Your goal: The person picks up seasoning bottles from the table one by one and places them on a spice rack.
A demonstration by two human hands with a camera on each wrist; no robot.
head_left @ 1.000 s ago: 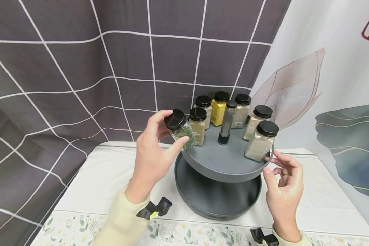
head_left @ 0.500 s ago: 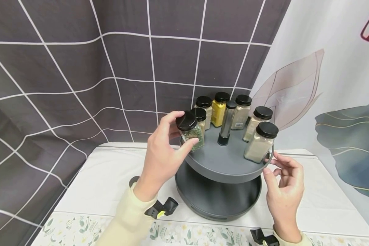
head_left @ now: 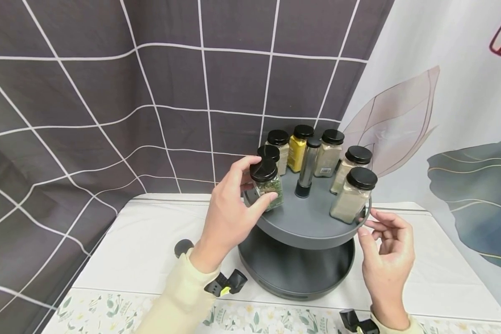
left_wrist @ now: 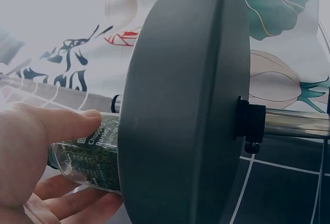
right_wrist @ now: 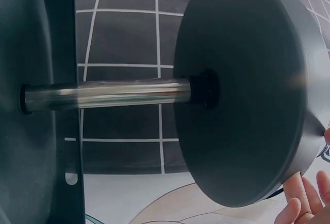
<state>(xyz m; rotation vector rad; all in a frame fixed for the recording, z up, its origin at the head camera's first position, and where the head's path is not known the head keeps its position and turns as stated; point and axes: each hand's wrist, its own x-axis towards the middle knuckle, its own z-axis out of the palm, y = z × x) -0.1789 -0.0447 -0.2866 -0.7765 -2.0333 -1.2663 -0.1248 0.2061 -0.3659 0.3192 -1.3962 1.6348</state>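
My left hand (head_left: 238, 202) holds a clear square jar of chopped parsley (head_left: 271, 190) with a black lid, thumb in front and fingers behind. The jar stands upright at the left side of the upper tier (head_left: 305, 227) of a dark grey two-tier turntable, overlapping another jar (head_left: 269, 152) behind it. In the left wrist view, the parsley jar's label (left_wrist: 98, 136) shows beside the tier's wall. My right hand (head_left: 386, 255) grips the upper tier's right rim between thumb and fingers; the right wrist view shows its fingertips (right_wrist: 295, 187) against the wall.
Several black-lidded spice jars stand around the upper tier, including a yellow one (head_left: 296, 153) and a pale one (head_left: 350, 199). A post (head_left: 306, 167) rises at its centre. Below lies the wider lower tier (head_left: 296, 287). A grey grid curtain (head_left: 171, 93) hangs behind the white table (head_left: 150, 241).
My left hand has carried the parsley jar right and slightly down over the upper tier. The other jars have shifted slightly, as the tier has turned a little. My right hand stays at the rim.
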